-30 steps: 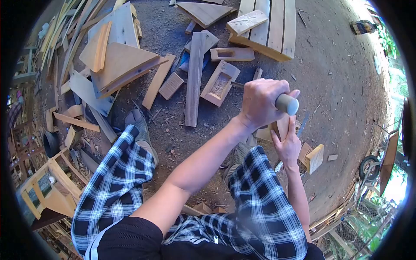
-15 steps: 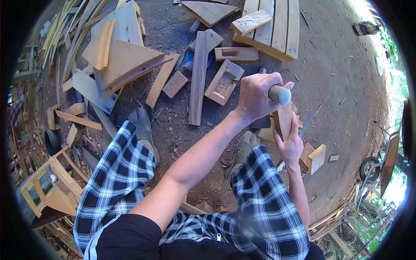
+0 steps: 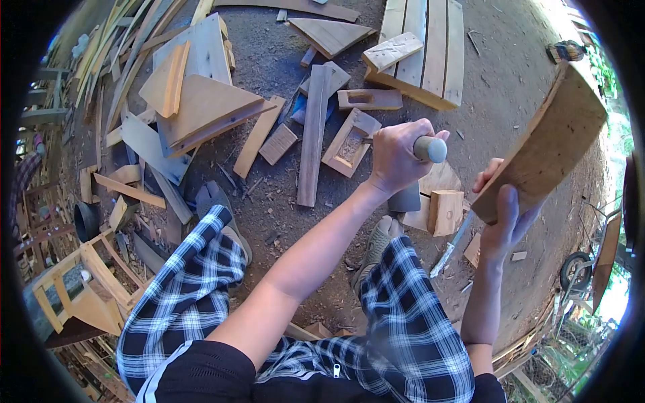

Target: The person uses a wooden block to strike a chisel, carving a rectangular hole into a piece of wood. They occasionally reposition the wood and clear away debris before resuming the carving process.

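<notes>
My left hand (image 3: 402, 151) is closed round the pale, round-ended handle (image 3: 430, 149) of a hand tool, its end pointing up towards me. Below the fist shows a dark, flat metal part (image 3: 406, 199). On the right, my right hand (image 3: 504, 218) grips a thick, rough wooden block (image 3: 547, 144) by its lower end, thumb on the near face and fingertips round the left edge. The block is raised and tilts up to the right, apart from the tool. Beneath, between the hands, a small wooden block (image 3: 446, 212) stands beside a flat wooden piece (image 3: 440, 177).
A narrow blade-like strip (image 3: 451, 246) lies by the small block. Ahead are a long wooden bar (image 3: 314, 138), a hollowed wooden block (image 3: 341, 166) and a slatted wooden piece (image 3: 435, 47). Boards (image 3: 208, 111) are piled at left; a wheelbarrow wheel (image 3: 576, 269) shows at right.
My right hand has lifted the wooden block from beside the tool, up and to the right. The small block below has come into view. My left hand keeps its grip.
</notes>
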Available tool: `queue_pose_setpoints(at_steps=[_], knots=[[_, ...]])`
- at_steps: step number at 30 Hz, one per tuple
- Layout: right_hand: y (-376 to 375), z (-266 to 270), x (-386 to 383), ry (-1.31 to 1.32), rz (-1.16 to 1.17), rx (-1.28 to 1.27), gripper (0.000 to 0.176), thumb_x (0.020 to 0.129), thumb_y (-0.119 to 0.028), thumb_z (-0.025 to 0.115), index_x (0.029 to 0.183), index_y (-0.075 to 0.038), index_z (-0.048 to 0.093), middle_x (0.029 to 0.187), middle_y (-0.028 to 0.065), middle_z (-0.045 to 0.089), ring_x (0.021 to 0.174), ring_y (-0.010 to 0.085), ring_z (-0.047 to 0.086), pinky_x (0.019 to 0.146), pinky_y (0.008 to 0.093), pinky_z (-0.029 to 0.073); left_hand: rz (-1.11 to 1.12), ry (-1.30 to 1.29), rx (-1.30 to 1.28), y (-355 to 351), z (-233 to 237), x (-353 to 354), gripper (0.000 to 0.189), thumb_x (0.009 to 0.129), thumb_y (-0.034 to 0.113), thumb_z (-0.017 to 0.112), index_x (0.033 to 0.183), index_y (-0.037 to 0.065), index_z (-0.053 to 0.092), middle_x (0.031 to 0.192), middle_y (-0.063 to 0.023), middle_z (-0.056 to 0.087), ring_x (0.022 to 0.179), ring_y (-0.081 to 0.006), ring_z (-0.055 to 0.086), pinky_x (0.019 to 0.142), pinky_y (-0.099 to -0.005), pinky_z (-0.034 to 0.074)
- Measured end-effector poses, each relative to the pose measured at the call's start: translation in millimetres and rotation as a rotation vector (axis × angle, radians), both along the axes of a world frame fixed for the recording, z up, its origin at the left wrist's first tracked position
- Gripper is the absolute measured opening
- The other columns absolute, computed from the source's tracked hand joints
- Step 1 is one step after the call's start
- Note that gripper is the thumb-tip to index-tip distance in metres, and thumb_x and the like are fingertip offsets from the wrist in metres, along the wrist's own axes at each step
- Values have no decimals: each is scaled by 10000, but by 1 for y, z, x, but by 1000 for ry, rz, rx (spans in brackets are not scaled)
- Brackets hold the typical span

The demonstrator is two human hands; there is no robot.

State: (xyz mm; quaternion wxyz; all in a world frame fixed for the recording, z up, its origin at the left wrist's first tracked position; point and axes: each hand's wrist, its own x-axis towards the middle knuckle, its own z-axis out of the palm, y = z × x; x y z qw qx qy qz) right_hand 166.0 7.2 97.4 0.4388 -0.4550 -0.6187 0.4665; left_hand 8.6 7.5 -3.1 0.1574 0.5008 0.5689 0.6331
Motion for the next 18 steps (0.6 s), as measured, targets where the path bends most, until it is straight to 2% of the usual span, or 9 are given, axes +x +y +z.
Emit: queue_pose_setpoints(at_steps=[2, 3, 6, 9, 11, 13, 15, 17, 18], knots=[[-4, -1, -20, -289, 33, 301, 792, 798, -247, 676, 1459, -78, 275, 1135, 189, 584, 1006, 289, 609, 874, 377, 488, 2, -15, -50, -1, 3, -1, 297, 811, 259, 733, 665, 105, 524, 560, -88, 565, 510, -267, 604, 444, -356, 432], [1, 11, -31, -531, 266, 281, 833, 780, -239, 691, 1464, -56, 252, 1094, 188, 606, 1030, 300, 609, 910, 376, 472, 7, -10, -44, 0, 5, -2, 297, 811, 259, 733, 665, 105, 524, 560, -88, 565, 510, -267, 604, 444, -356, 432], [6, 20, -30, -487, 260, 267, 826, 762, -241, 698, 1442, -19, 283, 1092, 177, 610, 1008, 276, 623, 898, 379, 477, -1, -8, 26, -1, 4, -5, 279, 811, 254, 728, 679, 105, 533, 581, -89, 580, 527, -265, 616, 455, -354, 443], [9, 28, -6, -194, 169, 141, 577, 778, -350, 636, 1130, 79, 476, 891, 158, 588, 693, 138, 574, 596, 279, 482, -78, -19, -106, -4, -1, -7, 214, 652, 143, 794, 743, 88, 608, 642, -105, 624, 596, -261, 659, 531, -343, 489], [2, 23, -4, -254, 148, 49, 570, 781, -338, 635, 1169, 53, 486, 913, 157, 587, 717, 151, 581, 614, 286, 484, -93, -28, -105, -3, 0, -6, 214, 656, 153, 793, 738, 97, 604, 642, -102, 625, 605, -258, 662, 525, -347, 482], [-3, 13, -23, -508, 157, 136, 796, 748, -273, 668, 1421, 0, 341, 1287, 203, 508, 1148, 285, 556, 904, 395, 464, -30, 39, 28, -1, 2, -1, 270, 817, 264, 706, 662, 120, 537, 558, -65, 569, 522, -257, 611, 477, -364, 455], [-2, 7, -11, -541, 149, 149, 800, 751, -248, 666, 1436, -20, 323, 1308, 215, 497, 1165, 298, 548, 939, 399, 452, -45, 20, 2, -3, 1, -1, 263, 815, 266, 698, 663, 124, 538, 554, -59, 567, 516, -251, 607, 482, -365, 457], [-8, 14, 2, -258, -50, 33, 809, 752, -230, 665, 1450, -45, 302, 1304, 219, 495, 1151, 306, 555, 920, 403, 474, -55, 46, -68, -3, 3, 2, 272, 789, 218, 752, 657, 95, 547, 591, -80, 592, 527, -242, 610, 469, -348, 438], [-2, 3, 26, -101, 19, 115, 593, 759, -253, 618, 1261, 0, 429, 805, 141, 558, 666, 150, 557, 607, 294, 468, -69, 24, -58, -2, 3, 3, 280, 786, 224, 754, 652, 93, 546, 580, -81, 580, 528, -250, 602, 476, -350, 439]])
